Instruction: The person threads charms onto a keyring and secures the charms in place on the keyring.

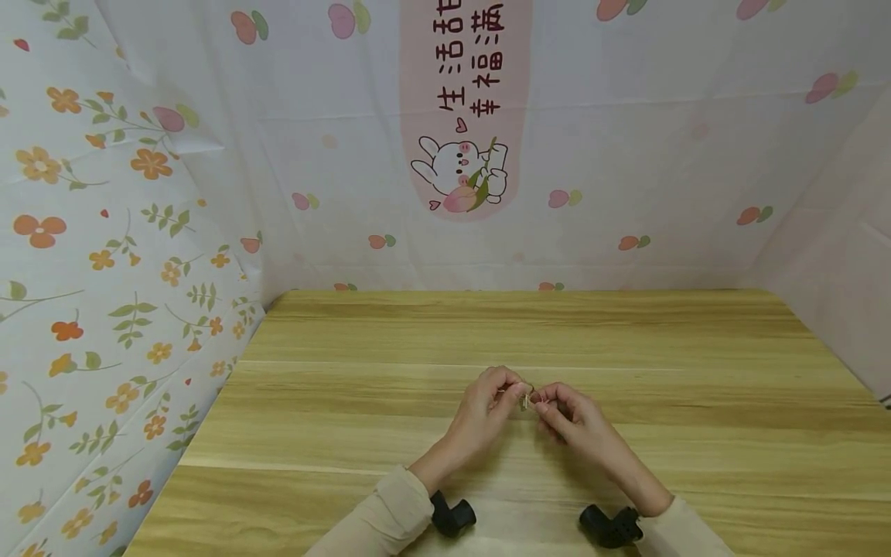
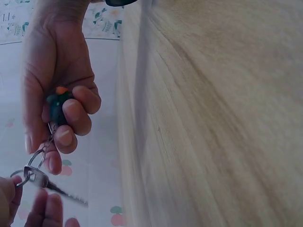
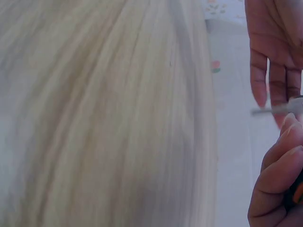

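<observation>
Over the middle of the wooden table (image 1: 418, 333) my two hands meet around a small set of keys. My left hand (image 1: 487, 402) curls its fingers round a dark green and orange charm (image 2: 57, 106). A short chain runs from the charm to a metal key ring (image 2: 28, 172), and a silver key (image 2: 52, 187) sticks out from the ring. My right hand (image 1: 574, 414) pinches the ring from the other side, with its fingertips (image 2: 14, 189) on it. The key (image 1: 527, 401) shows as a small glint between the hands. In the right wrist view the key (image 3: 279, 109) lies across my right fingers (image 3: 272, 42).
Cloth with flower and fruit prints walls the table on the left (image 1: 104, 271), back (image 1: 557, 155) and right. Black wrist camera mounts (image 1: 452, 514) (image 1: 611, 526) sit by the near edge. Bare wood lies around the hands.
</observation>
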`<state>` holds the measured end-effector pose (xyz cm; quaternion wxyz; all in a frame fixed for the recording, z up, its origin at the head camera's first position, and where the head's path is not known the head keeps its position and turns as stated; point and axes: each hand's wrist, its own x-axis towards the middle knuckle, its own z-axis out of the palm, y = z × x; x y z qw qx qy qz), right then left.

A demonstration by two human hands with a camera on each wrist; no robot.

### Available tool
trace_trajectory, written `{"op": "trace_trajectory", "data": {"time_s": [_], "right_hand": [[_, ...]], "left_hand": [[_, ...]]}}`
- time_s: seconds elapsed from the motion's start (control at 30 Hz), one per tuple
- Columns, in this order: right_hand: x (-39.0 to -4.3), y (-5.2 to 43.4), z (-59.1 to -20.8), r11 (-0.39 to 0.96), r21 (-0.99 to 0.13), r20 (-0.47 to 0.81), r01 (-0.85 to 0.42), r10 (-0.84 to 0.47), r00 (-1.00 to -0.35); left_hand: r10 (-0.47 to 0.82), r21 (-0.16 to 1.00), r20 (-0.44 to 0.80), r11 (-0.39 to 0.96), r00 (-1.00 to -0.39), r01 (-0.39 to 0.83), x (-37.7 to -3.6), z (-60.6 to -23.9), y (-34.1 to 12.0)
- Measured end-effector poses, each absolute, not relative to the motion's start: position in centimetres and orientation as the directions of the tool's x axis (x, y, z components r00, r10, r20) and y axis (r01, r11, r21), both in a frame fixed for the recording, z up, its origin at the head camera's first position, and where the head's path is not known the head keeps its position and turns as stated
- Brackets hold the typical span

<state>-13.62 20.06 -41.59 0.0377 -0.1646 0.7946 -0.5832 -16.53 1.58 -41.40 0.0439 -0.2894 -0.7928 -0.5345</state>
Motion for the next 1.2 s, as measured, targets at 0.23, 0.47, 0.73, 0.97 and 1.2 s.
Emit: {"op": "trace_trajectory", "data": {"time_s": [0.23,0.47,0.73,0.97,1.2], "right_hand": [[-13.8,20.9,-41.2,0.363,-0.901,0.122,-0.239,-0.316,-0.941],[-14.3,21.5,-41.3,0.519,-0.793,0.194,-0.319,-0.281,-0.940],[-14.5,22.0,-41.6,0.663,-0.643,0.226,-0.383,-0.314,-0.922],[-14.8,22.1,-42.1,0.753,-0.458,0.218,-0.472,-0.420,-0.881],[-14.6,22.0,-42.5,0.796,-0.352,0.184,-0.493,-0.458,-0.870]], "left_hand": [[0.456,0.866,0.303,0.236,-0.837,0.442,-16.9,-41.4,1.5],[0.494,0.862,0.200,0.322,-0.846,0.392,-17.3,-41.5,1.6],[0.481,0.745,0.063,0.560,-0.875,0.362,-18.0,-42.0,1.4],[0.498,0.582,0.065,0.685,-0.864,0.439,-18.3,-42.6,1.5],[0.504,0.518,0.067,0.720,-0.861,0.462,-18.4,-42.9,1.6]]}}
